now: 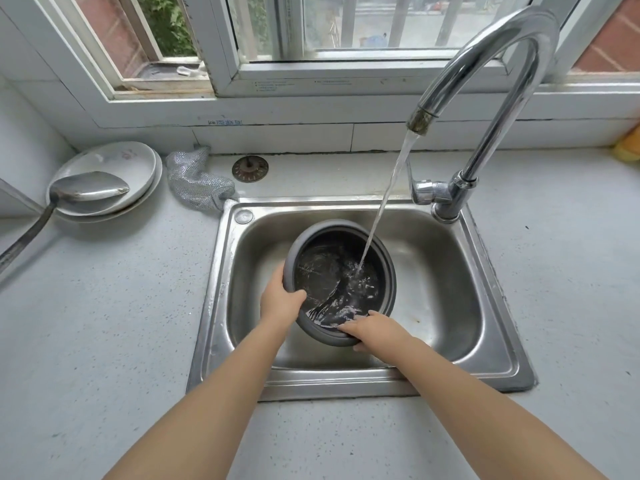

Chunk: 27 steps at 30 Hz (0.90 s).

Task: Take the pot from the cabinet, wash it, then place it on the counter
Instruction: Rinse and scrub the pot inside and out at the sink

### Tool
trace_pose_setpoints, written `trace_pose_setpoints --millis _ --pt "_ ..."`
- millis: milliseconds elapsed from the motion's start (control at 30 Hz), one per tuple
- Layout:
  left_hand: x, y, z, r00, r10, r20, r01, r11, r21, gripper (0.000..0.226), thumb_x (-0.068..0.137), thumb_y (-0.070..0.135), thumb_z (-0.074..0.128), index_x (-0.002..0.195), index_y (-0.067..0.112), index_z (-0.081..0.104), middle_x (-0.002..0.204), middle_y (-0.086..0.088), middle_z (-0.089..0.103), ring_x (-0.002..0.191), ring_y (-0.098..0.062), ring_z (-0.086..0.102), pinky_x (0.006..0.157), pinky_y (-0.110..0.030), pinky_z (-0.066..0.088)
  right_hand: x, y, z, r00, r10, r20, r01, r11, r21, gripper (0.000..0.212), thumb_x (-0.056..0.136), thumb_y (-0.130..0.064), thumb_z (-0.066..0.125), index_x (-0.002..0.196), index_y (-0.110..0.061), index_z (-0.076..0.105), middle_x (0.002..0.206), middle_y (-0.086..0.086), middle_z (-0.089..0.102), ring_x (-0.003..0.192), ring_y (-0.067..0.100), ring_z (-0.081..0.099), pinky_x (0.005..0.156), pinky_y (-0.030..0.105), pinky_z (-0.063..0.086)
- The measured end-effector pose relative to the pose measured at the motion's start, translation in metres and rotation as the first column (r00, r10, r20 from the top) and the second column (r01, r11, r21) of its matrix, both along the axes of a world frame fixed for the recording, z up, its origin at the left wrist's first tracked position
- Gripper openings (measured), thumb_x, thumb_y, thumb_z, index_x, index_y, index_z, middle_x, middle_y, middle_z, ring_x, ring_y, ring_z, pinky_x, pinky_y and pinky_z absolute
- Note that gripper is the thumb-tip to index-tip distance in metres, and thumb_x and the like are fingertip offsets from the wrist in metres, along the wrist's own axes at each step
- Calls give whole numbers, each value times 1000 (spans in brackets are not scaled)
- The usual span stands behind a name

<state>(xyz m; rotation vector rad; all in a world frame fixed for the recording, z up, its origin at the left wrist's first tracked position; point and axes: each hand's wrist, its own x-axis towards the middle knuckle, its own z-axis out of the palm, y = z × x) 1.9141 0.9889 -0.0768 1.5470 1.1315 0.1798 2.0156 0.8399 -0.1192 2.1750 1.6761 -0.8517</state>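
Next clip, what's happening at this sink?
A person is washing a dark pot in the steel sink. The left hand grips the pot's rim on its left side, and the right hand holds the near rim, fingers reaching inside. The faucet is running, its stream landing in the tilted pot. On the counter to the left sit stacked plates with a ladle resting on them.

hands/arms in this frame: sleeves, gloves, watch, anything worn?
Nothing worn that shows. Both forearms are bare from the bottom edge of the frame up to the wrists: no sleeves or cuffs in view. Left hand and right hand are bare too: no gloves, no watch, no bands. No rings show, though some fingers are hidden.
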Motion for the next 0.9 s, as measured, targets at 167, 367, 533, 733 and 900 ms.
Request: trace_pose_setpoints --millis 167,367,533,733,900 --pt "-13 -25 -15 996 83 12 -78 966 -246 49 78 -4 62 117 23 50 90 8 61 86 -16 58 80 -37 51 -1 0 3 1000 -14 3 14 998 66 34 92 -20 52 126 -13 50 123 6 61 116 25 55 103 33 30" --pt "-2 -11 -9 981 194 19 -181 945 -271 46 74 -17 49 109 12 56 81 -2 61 83 -27 60 82 -49 55 -2 -5 1 999 17 39 -22 992 122 48 88 -8 51 135 -17 43 131 4 57 123 23 50 110 36 27" --pt "-3 9 8 997 73 -25 -76 981 -179 34 81 -10 48 105 12 56 74 -5 59 65 -25 58 57 -34 51 18 -18 15 973 28 229 -44 997 62 48 90 -3 47 136 -15 44 141 1 47 140 21 30 118 46 0" --pt "2 25 18 986 -112 -124 103 992 -76 31 71 1 53 91 24 63 81 -7 67 85 -36 68 68 -48 60 38 -20 32 889 142 435 -133 990 -50 53 96 -14 43 146 -16 27 157 9 20 148 25 4 115 53 -9" --pt "5 32 28 978 -167 -126 161 985 -55 34 71 1 55 90 27 65 79 -5 67 87 -37 68 71 -49 59 37 -17 34 851 157 501 -130 987 -90 54 98 -18 39 148 -12 20 159 11 10 148 26 -2 115 52 -9"
